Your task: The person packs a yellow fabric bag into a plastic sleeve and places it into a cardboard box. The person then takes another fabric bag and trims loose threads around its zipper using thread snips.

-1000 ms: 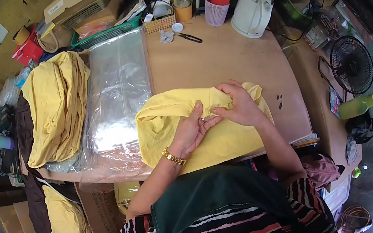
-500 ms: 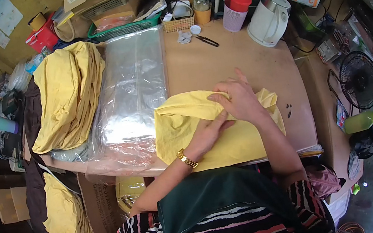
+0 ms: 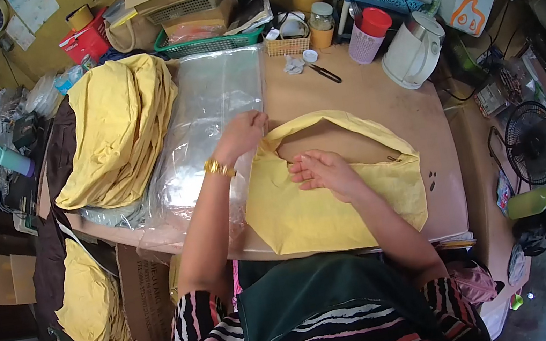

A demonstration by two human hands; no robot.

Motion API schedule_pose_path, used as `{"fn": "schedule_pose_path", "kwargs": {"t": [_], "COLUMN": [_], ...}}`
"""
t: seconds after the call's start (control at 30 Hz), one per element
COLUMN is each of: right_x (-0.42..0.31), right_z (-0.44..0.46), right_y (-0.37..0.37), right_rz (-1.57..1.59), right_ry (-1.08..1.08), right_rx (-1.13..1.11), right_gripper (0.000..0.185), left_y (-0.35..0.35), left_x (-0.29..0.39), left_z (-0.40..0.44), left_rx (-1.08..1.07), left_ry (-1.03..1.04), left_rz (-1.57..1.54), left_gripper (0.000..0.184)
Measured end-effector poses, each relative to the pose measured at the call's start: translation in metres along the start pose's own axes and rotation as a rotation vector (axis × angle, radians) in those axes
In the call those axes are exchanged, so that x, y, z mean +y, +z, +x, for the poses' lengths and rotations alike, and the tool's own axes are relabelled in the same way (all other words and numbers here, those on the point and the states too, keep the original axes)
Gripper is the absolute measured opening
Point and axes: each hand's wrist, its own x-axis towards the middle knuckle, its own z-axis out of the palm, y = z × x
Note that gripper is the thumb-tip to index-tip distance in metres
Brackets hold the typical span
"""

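A yellow cloth bag (image 3: 336,214) lies flat on the table, its strap arched into a loop toward the back. My left hand (image 3: 244,134), with a gold watch at the wrist, is at the upper left end of the strap, by the edge of the clear plastic sheets (image 3: 218,87). Its fingers are pressed together; what they hold, if anything, is too small to make out. My right hand (image 3: 324,174) hovers over the top edge of the bag, palm turned inward and fingers apart, holding nothing.
A heap of yellow cloth (image 3: 112,131) lies at the left. Small black snips (image 3: 324,74), a white lid (image 3: 310,56), a basket (image 3: 288,45) and a white kettle (image 3: 413,51) stand or lie toward the back. A black fan (image 3: 532,142) is at the right.
The bag now lies flatter with its strap spread in a loop. My hands have separated, the left moving up and left, the right drawing down off the strap. The view has shifted.
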Motion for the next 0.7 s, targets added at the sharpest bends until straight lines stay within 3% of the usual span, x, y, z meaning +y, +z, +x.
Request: {"fn": "schedule_pose_path", "kwargs": {"t": [0.03,0.1,0.17,0.2,0.27,0.37,0.43,0.6,0.67,0.7], "right_x": [0.006,0.014,0.02,0.01,-0.018,-0.014,-0.022,-0.035,-0.023,-0.023], "right_z": [0.011,0.027,0.037,0.037,0.034,0.059,0.056,0.043,0.052,0.051], "right_y": [0.001,-0.002,-0.007,-0.004,0.004,-0.013,-0.013,0.0,-0.008,-0.008], "right_rz": [0.081,0.159,-0.576,-0.577,-1.199,-1.261,-1.182,-1.093,-1.421,-1.421], "right_ry": [0.042,0.075,-0.509,-0.514,-0.965,-0.944,-0.936,-0.867,-0.884,-0.884], "right_rx": [0.089,0.177,0.364,0.366,0.457,0.322,0.313,0.277,0.216,0.217], "right_gripper": [0.024,0.025,0.022,0.022,0.024,0.019,0.016,0.006,0.006,0.006], "left_y": [0.002,0.005,0.003,0.002,0.007,0.015,0.016,0.029,0.035,0.034], "left_x": [-0.002,0.005,0.015,0.019,0.015,0.004,0.008,-0.009,-0.007,-0.005], "left_z": [0.006,0.017,0.02,0.02,0.022,0.024,0.014,0.014,0.014,0.013], "left_rx": [0.004,-0.286,-0.336,-0.385,-0.381,-0.401,-0.298,-0.345,-0.345,-0.37], "left_ry": [0.005,-0.23,-0.25,-0.276,-0.256,-0.27,-0.258,-0.284,-0.269,-0.281], "left_rz": [0.0,-0.266,-0.202,-0.142,-0.137,-0.283,-0.416,-0.639,-0.738,-0.733], "left_gripper": [0.036,0.041,0.041,0.041,0.042,0.04,0.038,0.034,0.033,0.033]}}
